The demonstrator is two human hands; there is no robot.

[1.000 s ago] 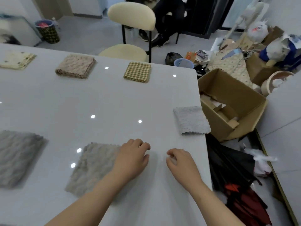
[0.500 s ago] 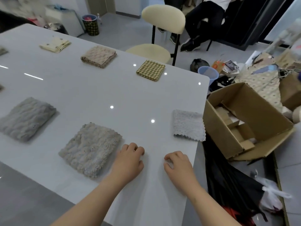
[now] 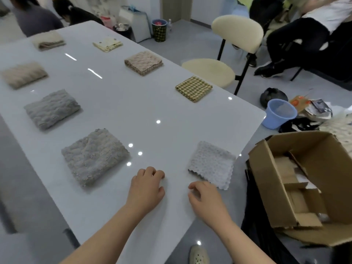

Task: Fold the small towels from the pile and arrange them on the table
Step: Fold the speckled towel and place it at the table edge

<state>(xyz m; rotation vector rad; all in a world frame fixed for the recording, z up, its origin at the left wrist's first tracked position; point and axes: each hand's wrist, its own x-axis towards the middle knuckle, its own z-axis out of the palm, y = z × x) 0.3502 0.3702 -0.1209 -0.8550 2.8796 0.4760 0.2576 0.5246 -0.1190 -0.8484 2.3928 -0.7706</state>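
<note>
Several folded small towels lie spread in rows on the white table (image 3: 133, 111). Nearest are a fluffy grey towel (image 3: 95, 156) on the left and a pale grey scalloped towel (image 3: 212, 164) at the table's right edge. Further back lie a yellow checked towel (image 3: 193, 88), a tan towel (image 3: 143, 62), a cream towel (image 3: 107, 43) and another grey towel (image 3: 51, 109). My left hand (image 3: 146, 187) rests on the table between the two near towels, fingers curled, holding nothing. My right hand (image 3: 207, 201) rests just below the scalloped towel, fingers loosely curled, holding nothing.
An open cardboard box (image 3: 304, 187) stands on the floor right of the table. A cream chair (image 3: 224, 60) stands at the far side, with a blue basket (image 3: 279, 116) beside it. People sit at the back right and back left.
The view has swung left and pulled back, showing more rows of towels. Both hands stay resting on the table near its front edge; the left hand sits farther from the fluffy grey towel.
</note>
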